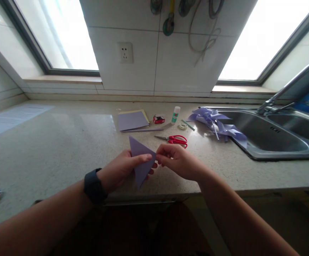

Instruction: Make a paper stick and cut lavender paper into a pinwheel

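Note:
A sheet of purple paper (141, 165), folded into a triangle, is held above the counter near its front edge. My left hand (129, 164) grips it, thumb on top and fingers underneath. At the triangle's right corner, the fingertips of my right hand (174, 160) pinch the paper. Just beyond my right hand lie scissors with red handles (177, 139), their blades pointing left. Farther back, a stack of purple and yellow paper (133, 120) lies flat, with a thin purple stick (141, 130) along its near edge.
Behind the scissors are a small red box (158, 119), an upright glue stick (175, 115), a tape roll (182, 126) and a green stick (188, 124). Purple paper pinwheels (210, 119) lie against the sink (274, 137) at right. A printed sheet (13, 119) lies far left.

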Demonstrator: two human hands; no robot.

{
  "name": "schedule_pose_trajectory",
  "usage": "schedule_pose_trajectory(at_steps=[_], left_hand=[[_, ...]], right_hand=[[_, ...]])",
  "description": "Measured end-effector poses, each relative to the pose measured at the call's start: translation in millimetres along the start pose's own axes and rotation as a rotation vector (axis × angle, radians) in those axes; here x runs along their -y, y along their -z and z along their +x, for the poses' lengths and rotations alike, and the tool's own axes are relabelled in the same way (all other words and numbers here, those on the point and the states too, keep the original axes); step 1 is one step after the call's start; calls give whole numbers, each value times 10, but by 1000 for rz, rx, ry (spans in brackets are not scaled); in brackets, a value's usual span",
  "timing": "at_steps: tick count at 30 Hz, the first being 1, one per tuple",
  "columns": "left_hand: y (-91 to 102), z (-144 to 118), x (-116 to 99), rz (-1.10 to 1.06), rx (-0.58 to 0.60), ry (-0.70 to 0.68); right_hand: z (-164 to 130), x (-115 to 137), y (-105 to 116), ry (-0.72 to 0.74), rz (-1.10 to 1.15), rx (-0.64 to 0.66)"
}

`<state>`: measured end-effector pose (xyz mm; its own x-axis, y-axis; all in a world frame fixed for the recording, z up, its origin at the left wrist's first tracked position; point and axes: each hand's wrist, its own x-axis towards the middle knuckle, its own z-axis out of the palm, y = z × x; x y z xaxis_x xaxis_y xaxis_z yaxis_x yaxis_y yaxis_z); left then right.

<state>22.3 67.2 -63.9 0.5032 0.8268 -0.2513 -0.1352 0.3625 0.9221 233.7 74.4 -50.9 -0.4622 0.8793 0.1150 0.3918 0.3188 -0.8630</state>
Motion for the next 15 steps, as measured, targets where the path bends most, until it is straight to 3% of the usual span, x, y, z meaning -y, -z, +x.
schedule_pose_trajectory(at_steps=[7, 12, 15], left_hand=[[45, 111, 11, 69, -4, -10], [114, 70, 57, 143, 0, 31], [119, 62, 62, 111, -18, 41]], right_hand=[[63, 26, 230, 66, -242, 12], [138, -382, 599, 68, -718, -271], [148, -655, 731, 49, -779, -271]])
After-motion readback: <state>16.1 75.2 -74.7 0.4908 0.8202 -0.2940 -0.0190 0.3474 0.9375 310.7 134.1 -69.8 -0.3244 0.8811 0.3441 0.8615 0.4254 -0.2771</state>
